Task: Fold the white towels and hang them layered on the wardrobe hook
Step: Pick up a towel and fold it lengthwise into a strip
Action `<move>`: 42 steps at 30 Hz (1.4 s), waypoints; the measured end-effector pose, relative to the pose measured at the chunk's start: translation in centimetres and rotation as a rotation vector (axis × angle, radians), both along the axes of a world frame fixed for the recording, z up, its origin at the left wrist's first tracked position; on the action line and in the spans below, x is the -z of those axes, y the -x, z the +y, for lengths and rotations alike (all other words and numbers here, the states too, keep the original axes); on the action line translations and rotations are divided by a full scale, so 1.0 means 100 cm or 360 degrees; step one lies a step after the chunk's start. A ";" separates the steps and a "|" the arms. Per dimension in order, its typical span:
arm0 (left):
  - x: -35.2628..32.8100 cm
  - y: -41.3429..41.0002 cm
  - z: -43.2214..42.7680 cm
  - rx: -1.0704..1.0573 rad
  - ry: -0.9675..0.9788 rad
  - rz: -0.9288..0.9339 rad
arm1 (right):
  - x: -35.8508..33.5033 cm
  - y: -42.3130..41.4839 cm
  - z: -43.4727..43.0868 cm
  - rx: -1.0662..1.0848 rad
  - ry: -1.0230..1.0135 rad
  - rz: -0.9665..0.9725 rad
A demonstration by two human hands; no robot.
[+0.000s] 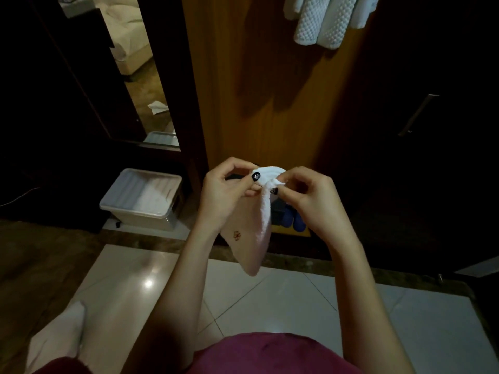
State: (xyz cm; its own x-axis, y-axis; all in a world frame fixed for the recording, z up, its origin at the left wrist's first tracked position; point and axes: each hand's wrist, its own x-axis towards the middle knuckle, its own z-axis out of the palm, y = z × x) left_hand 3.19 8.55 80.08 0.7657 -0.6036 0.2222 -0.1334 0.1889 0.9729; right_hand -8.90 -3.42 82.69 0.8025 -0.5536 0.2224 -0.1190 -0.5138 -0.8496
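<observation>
A small white towel with a little embroidered flower hangs down in front of me, held by its top edge. My left hand pinches that edge between thumb and fingers. Close beside it, my right hand pinches the same bunched edge. Several white towels hang at the top of the wooden wardrobe panel; the hook itself is out of view. More white towels lie in a plastic bin on the floor to the left.
A mirror on the left reflects a sofa and a paper scrap. Dark wardrobe doors with a metal handle stand on the right. Blue slippers sit at the wardrobe's base. Glossy white tiles cover the floor; my socked foot is lower left.
</observation>
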 end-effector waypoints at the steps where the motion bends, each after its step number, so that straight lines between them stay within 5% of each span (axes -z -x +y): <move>1: -0.002 0.000 0.002 0.0041 0.0015 -0.0010 | -0.002 -0.001 0.002 -0.0004 0.0044 -0.0008; 20: -0.009 -0.004 0.022 0.0187 0.0100 -0.0124 | -0.007 0.001 0.001 -0.0078 0.0206 0.0243; 27: -0.009 -0.003 0.018 0.0085 0.0003 -0.0299 | -0.012 -0.006 0.004 -0.0201 0.0048 0.0054; 35: -0.016 0.002 0.002 -0.0055 0.0229 -0.0033 | -0.018 -0.019 -0.003 -0.0067 0.0000 -0.0185; 42: 0.004 0.010 -0.027 -0.0346 -0.0349 -0.0367 | -0.049 -0.043 -0.026 0.0108 0.0085 -0.0314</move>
State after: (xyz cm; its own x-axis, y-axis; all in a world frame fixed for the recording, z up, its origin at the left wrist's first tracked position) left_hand 2.19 5.88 79.70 0.8258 -0.4853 0.2875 -0.3678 -0.0768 0.9267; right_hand -4.62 -5.99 87.55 0.7017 -0.5883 0.4019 0.0108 -0.5552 -0.8317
